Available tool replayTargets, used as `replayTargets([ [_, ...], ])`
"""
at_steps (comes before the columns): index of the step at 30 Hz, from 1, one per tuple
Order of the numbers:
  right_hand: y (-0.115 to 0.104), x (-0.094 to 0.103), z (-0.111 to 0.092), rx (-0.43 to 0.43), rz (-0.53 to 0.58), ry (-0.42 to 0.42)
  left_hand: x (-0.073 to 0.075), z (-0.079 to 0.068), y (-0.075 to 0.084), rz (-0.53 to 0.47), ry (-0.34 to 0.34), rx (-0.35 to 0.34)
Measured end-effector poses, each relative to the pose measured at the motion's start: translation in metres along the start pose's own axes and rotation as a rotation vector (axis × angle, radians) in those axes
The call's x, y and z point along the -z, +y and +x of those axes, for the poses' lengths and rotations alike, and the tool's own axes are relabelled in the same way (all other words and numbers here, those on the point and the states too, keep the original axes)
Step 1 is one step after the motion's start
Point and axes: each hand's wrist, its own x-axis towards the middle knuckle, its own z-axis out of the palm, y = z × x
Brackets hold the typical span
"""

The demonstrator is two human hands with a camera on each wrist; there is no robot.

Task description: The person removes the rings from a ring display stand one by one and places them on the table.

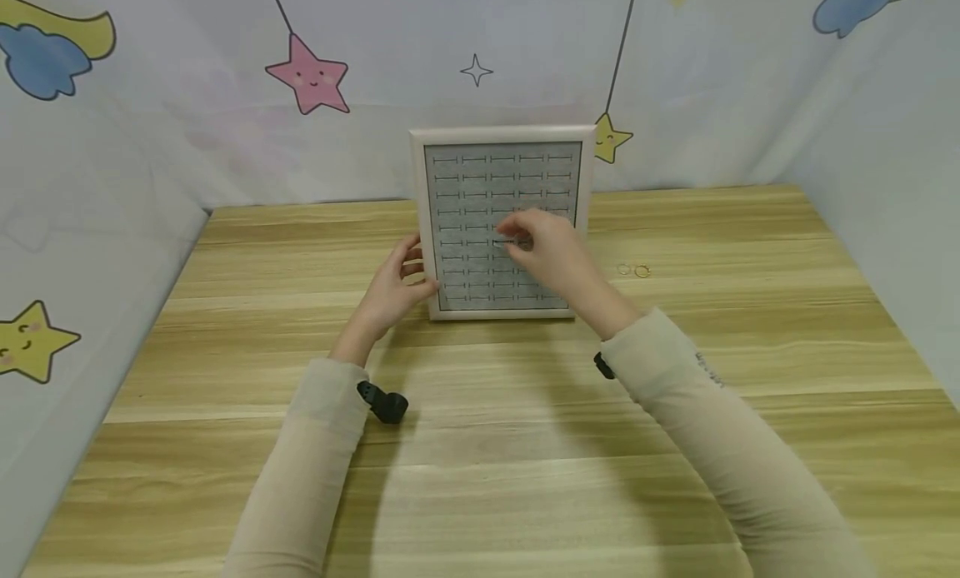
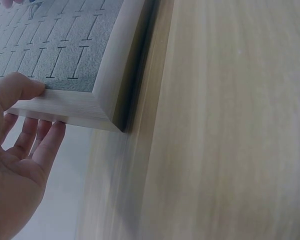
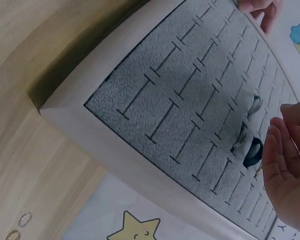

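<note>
A ring display board (image 1: 457, 207) with a pale frame and grey slotted padding stands upright on the table. My left hand (image 1: 392, 288) grips its left edge, thumb on the front and fingers behind, as the left wrist view also shows. In front of the middle slots is my right hand (image 1: 551, 249), its fingers bent and a gap between index finger and thumb. No item shows between them. Near those fingertips in the right wrist view, a silvery ring (image 3: 255, 103) and a dark ring (image 3: 253, 152) sit in the padding.
Two loose rings, one silvery (image 1: 624, 269) and one gold (image 1: 642, 271), lie on the wooden table (image 1: 480, 445) right of the board. A white cloth (image 1: 390, 53) printed with stars hangs close behind the board.
</note>
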Motion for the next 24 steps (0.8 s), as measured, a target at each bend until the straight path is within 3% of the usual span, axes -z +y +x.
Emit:
replayTargets([
  [13,-0.004,-0.011,0.002,0.031,-0.187,-0.002,0.0,-0.001,0.0,-0.005,0.001,-0.007],
  [20,-0.003,-0.02,-0.003,0.145,-0.355,0.121,0.001,0.0,-0.002,-0.012,0.001,-0.009],
  [24,-0.003,-0.026,-0.004,0.159,-0.398,0.179,0.0,0.0,-0.001,-0.016,0.001,-0.01],
])
